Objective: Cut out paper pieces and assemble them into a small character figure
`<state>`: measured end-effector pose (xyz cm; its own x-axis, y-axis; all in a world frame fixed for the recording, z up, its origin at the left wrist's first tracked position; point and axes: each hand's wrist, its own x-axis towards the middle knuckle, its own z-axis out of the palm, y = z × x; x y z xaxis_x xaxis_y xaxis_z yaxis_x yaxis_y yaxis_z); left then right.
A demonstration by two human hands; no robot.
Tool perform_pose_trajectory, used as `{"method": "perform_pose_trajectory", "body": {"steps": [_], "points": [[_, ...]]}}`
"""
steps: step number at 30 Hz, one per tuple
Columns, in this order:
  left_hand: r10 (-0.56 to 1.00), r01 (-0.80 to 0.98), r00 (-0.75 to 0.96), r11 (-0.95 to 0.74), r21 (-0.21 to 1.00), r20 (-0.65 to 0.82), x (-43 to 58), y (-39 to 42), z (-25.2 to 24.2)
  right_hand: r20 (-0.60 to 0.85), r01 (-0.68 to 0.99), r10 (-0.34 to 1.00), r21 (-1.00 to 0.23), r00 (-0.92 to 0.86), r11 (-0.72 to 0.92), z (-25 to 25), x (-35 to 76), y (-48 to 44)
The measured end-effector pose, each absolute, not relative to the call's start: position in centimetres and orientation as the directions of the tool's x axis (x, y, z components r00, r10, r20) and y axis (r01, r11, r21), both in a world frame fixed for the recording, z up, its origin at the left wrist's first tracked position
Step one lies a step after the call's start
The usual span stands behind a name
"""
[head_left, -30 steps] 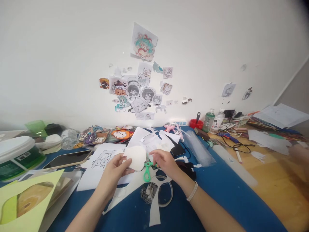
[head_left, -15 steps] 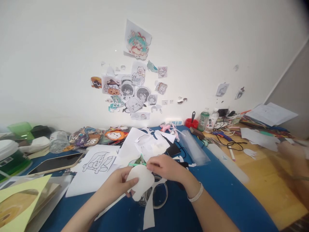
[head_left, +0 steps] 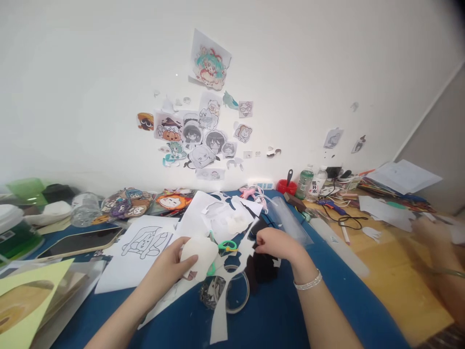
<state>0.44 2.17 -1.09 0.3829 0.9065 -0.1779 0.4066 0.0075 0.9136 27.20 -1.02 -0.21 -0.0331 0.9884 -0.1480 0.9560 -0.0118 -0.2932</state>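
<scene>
My left hand (head_left: 181, 261) pinches a white rounded cut-out (head_left: 199, 257) between thumb and fingers. My right hand (head_left: 276, 244) is closed, its fingertips at the edge of an irregular white scrap (head_left: 245, 257) whose long tail runs down toward me. Between the hands lie green-handled scissors (head_left: 227, 246), partly covered by the cut-out. Below them are a roll of tape (head_left: 248, 291) standing out as a ring and a crumpled grey bundle (head_left: 210, 293). Dark pieces (head_left: 267, 266) lie beneath my right hand.
A phone (head_left: 80, 242) and a line-drawing sheet (head_left: 145, 247) lie on the left, near a green-and-white tub (head_left: 16, 232). Bottles (head_left: 306, 182) and a red bowl (head_left: 286, 187) stand at the back. At far right is another person's blurred hand (head_left: 428, 237).
My right hand has moved right, away from the cut-out, and the white scrap now reaches up to its fingers. My left hand has shifted slightly left with the cut-out, uncovering the scissors' handles.
</scene>
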Motion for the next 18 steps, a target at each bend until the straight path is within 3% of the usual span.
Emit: {"method": "perform_pose_trajectory", "body": {"steps": [5, 9, 18], "points": [[0.900, 0.401, 0.396, 0.010, 0.916, -0.183, 0.3, 2.3, -1.3, -0.027, 0.912, 0.999, -0.408, 0.024, -0.033, 0.3, 27.9, -0.8], [0.896, 0.389, 0.410, -0.003, 0.921, -0.170, 0.2, 2.2, -1.3, -0.012, 0.871, 0.999, -0.488, 0.048, -0.048, 0.0, 28.4, -0.6], [0.902, 0.350, 0.396, 0.025, 0.937, -0.172, 0.5, 1.9, -0.9, -0.014, 0.801, 0.972, -0.569, -0.235, 0.186, -0.4, 28.1, -0.9]]}}
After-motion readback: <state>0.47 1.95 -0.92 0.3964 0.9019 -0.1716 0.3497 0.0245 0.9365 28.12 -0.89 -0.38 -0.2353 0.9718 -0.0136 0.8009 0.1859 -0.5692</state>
